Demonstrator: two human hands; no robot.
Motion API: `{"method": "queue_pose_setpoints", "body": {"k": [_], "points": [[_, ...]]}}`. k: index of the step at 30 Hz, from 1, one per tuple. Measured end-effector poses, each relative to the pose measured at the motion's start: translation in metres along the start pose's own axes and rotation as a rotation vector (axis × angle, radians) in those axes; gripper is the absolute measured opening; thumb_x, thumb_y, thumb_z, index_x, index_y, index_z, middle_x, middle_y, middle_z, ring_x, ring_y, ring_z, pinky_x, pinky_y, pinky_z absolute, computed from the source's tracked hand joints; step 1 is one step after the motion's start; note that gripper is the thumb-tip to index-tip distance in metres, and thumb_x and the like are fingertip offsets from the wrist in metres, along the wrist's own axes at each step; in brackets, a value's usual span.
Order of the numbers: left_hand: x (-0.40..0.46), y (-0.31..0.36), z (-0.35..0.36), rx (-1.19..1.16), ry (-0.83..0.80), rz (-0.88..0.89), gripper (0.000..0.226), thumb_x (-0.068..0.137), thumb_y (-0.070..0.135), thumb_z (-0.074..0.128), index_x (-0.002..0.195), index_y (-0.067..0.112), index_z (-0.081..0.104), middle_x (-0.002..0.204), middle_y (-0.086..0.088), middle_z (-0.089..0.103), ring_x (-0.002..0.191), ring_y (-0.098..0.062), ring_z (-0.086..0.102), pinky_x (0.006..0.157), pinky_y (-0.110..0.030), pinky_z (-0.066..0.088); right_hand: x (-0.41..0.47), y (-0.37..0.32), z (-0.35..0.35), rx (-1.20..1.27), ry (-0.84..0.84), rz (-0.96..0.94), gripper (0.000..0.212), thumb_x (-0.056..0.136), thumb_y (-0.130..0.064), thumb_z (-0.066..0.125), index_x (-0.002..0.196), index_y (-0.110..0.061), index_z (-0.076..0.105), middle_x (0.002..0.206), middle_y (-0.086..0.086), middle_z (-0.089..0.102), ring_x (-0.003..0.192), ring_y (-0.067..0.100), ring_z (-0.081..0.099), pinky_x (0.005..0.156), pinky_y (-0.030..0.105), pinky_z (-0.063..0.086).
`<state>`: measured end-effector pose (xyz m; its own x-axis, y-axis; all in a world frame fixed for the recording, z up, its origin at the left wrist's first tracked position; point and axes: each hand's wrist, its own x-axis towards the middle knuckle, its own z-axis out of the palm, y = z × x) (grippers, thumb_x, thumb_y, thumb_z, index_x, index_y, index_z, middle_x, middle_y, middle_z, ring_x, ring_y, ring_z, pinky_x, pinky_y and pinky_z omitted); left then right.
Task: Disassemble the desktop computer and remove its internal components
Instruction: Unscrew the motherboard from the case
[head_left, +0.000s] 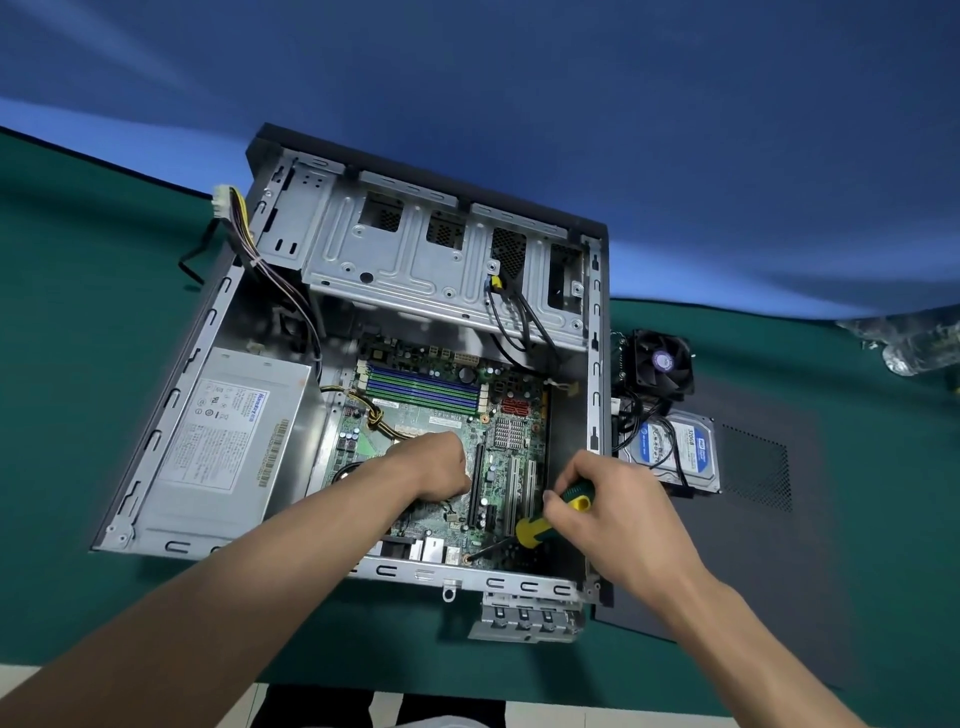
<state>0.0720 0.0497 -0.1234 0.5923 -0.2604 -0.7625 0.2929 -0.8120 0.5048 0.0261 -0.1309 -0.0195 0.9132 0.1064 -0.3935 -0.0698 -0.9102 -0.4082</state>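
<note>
table: green mat, whole job sits on it
case: open desktop lying on its side, mid-table
side panel: dark, flat on the mat just right of the case
PSU: silver box, left side inside the case
motherboard: green, on the case floor
hard drive: out already, on the panel
fan: black cooler, just behind the drive
left hand: fingers curled under, knuckles resting on the board; can't tell if it's holding anything
right hand: wrapped round the screwdriver handle, tip at a screw near the board's front edge
</note>
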Motion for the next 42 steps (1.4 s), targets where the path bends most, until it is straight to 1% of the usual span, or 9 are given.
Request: {"method": "queue_pose_setpoints", "body": {"k": [8, 13, 17, 21, 24, 29, 32, 37, 42], "points": [[-0.003, 0.004, -0.003, 0.063, 0.013, 0.007, 0.019, 0.088, 0.021, 0.056, 0.091, 0.005, 0.065, 0.093, -0.01, 0.066, 0.089, -0.027, 0.062, 0.075, -0.034, 0.048, -0.004, -0.037, -0.006, -0.037, -0.132, -0.201, 0.033, 0.088, -0.06, 0.043, 0.082, -0.029, 0.054, 0.084, -0.014, 0.053, 0.075, 0.004, 0.052, 0.066, 0.026, 0.042], [-0.005, 0.005, -0.006, 0.103, 0.051, -0.013, 0.025, 0.09, 0.025, 0.052, 0.067, 0.016, 0.049, 0.07, -0.002, 0.052, 0.07, -0.021, 0.048, 0.06, -0.028, 0.035, -0.004, -0.054, -0.002, -0.063, -0.165, -0.249, 0.025, 0.099, -0.04, 0.037, 0.105, -0.024, 0.055, 0.099, -0.005, 0.06, 0.089, 0.018, 0.056, 0.076, 0.032, 0.044], [-0.005, 0.006, -0.005, 0.086, 0.056, -0.01, 0.027, 0.092, 0.03, 0.053, 0.087, 0.004, 0.06, 0.094, -0.014, 0.063, 0.087, -0.029, 0.06, 0.069, -0.032, 0.044, -0.003, -0.055, -0.009, -0.149, -0.244, -0.282, 0.024, 0.097, -0.033, 0.041, 0.12, -0.026, 0.045, 0.114, -0.006, 0.046, 0.083, 0.02, 0.056, 0.082, 0.037, 0.046], [-0.004, 0.005, -0.005, 0.083, 0.071, -0.014, 0.017, 0.089, 0.029, 0.054, 0.082, 0.013, 0.058, 0.09, -0.011, 0.063, 0.075, -0.022, 0.053, 0.061, -0.028, 0.037, -0.006, -0.054, -0.014, -0.221, -0.307, -0.305, 0.029, 0.091, -0.035, 0.052, 0.116, -0.023, 0.044, 0.111, -0.004, 0.047, 0.092, 0.017, 0.051, 0.084, 0.033, 0.043], [-0.003, 0.005, -0.005, 0.045, 0.068, -0.023, 0.018, 0.088, 0.024, 0.055, 0.091, 0.009, 0.064, 0.092, -0.008, 0.064, 0.081, -0.023, 0.057, 0.067, -0.029, 0.042, -0.01, -0.054, -0.01, -0.244, -0.193, -0.247, 0.031, 0.096, -0.05, 0.041, 0.109, -0.022, 0.045, 0.104, -0.002, 0.054, 0.092, 0.022, 0.055, 0.077, 0.034, 0.043], [-0.006, 0.006, -0.006, 0.079, 0.072, -0.018, 0.02, 0.087, 0.022, 0.054, 0.096, 0.009, 0.066, 0.096, -0.008, 0.065, 0.089, -0.024, 0.06, 0.071, -0.029, 0.044, -0.008, -0.053, -0.013, -0.107, -0.291, -0.244, 0.016, 0.089, -0.026, 0.059, 0.104, -0.029, 0.053, 0.101, -0.012, 0.051, 0.091, 0.012, 0.049, 0.076, 0.026, 0.04], [-0.005, 0.006, -0.006, 0.073, 0.068, -0.012, 0.021, 0.087, 0.025, 0.055, 0.093, 0.008, 0.065, 0.088, -0.006, 0.062, 0.078, -0.022, 0.056, 0.065, -0.028, 0.04, -0.008, -0.057, -0.011, -0.095, -0.214, -0.19, 0.019, 0.091, -0.046, 0.055, 0.095, -0.027, 0.057, 0.088, -0.011, 0.058, 0.079, 0.011, 0.054, 0.065, 0.029, 0.041], [-0.003, 0.005, -0.004, 0.079, 0.096, -0.009, 0.028, 0.092, 0.031, 0.05, 0.072, 0.012, 0.054, 0.07, -0.002, 0.053, 0.065, -0.02, 0.047, 0.055, -0.027, 0.034, -0.005, -0.06, -0.01, -0.03, -0.314, -0.152, 0.023, 0.09, -0.022, 0.054, 0.111, -0.027, 0.047, 0.106, -0.008, 0.048, 0.09, 0.016, 0.053, 0.082, 0.034, 0.047], [-0.003, 0.006, -0.004, 0.049, 0.068, -0.002, 0.022, 0.089, 0.023, 0.053, 0.093, 0.007, 0.067, 0.096, -0.009, 0.067, 0.082, -0.023, 0.059, 0.069, -0.028, 0.043, -0.005, -0.058, -0.012, -0.113, -0.241, -0.126, 0.013, 0.096, -0.031, 0.048, 0.107, -0.024, 0.048, 0.102, -0.006, 0.053, 0.091, 0.017, 0.054, 0.077, 0.032, 0.044]]}}
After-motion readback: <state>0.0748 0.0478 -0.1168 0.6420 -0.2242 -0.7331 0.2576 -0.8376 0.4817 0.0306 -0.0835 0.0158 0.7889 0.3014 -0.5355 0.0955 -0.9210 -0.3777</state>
